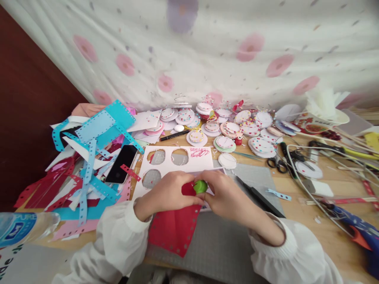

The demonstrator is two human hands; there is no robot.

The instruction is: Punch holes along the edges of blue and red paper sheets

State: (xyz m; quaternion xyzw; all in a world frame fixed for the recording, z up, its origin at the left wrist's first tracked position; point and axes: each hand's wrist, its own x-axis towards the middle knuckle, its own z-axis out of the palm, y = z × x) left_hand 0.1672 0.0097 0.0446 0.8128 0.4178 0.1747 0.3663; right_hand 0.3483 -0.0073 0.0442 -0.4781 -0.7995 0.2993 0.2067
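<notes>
Your right hand (223, 193) clamps the green object (200, 186); your left hand (171, 190) grips the red hole-edged sheet (174, 228) beside it, both hands together over the grey mat (220, 244). White card (167, 162) with round cutouts lies just beyond.

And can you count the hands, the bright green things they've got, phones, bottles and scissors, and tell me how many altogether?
Hands, left hand and right hand: 2
Bright green thing at the hands: 1
Phone: 1
Bottle: 1
Black-handled scissors: 1
Total: 6
</notes>
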